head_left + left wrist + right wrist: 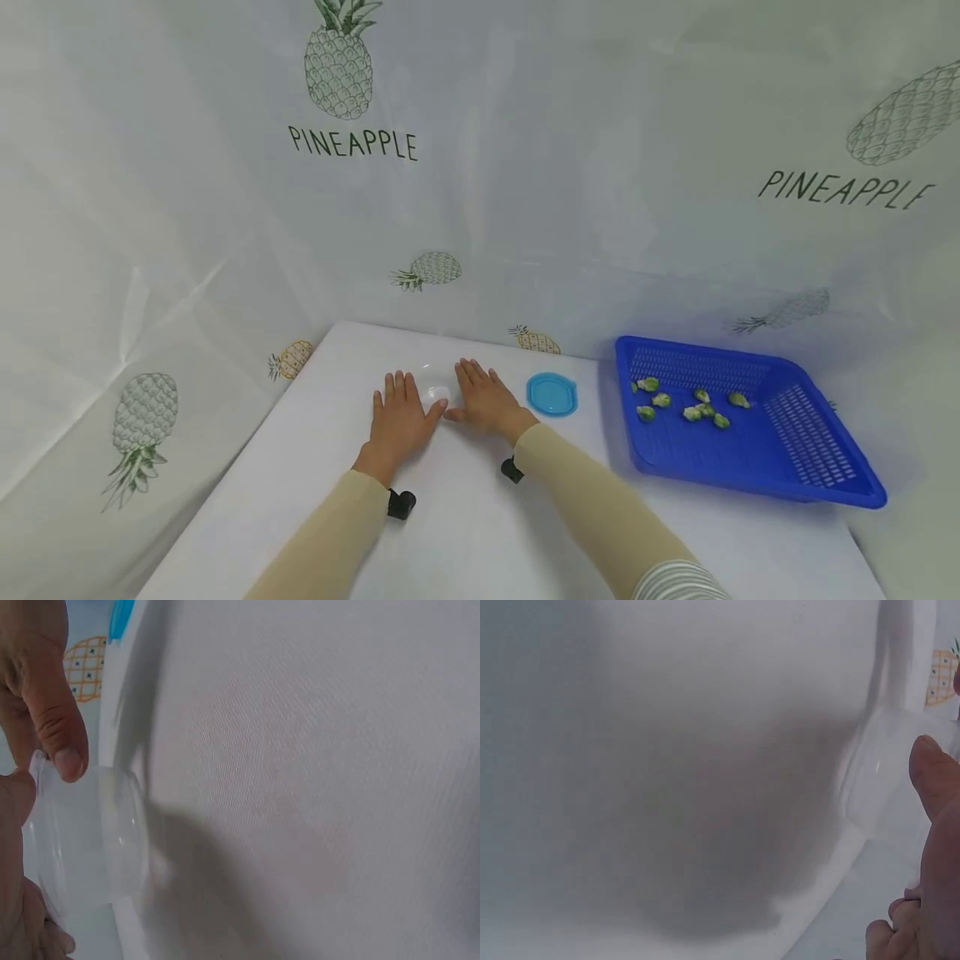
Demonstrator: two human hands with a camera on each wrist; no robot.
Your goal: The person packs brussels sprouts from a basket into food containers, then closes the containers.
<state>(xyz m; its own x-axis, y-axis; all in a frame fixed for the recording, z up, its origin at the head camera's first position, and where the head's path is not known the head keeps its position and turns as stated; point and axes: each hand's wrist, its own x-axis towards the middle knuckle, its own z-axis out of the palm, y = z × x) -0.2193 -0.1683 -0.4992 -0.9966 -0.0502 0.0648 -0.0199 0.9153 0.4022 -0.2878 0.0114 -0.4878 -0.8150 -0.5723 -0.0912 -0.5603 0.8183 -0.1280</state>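
A clear plastic container (437,387) stands upright on the white table between my two hands. On its left side, my left hand (402,417) holds it, with the thumb toward its near side. My right hand (483,398) holds the opposite side, its thumb near the left one. Close up in the left wrist view, the container (94,832) is see-through, and a right thumb (67,754) lies at its upper rim. The right wrist view shows the container wall (877,772) beside my right thumb (930,769). My palms hide part of its rim.
A light-blue lid (552,394) with a tab lies right of my right hand. Farther right stands a blue plastic basket (720,492) holding several small Brussels sprouts (705,409). A pineapple-print sheet (525,208) hangs behind the white table (465,533).
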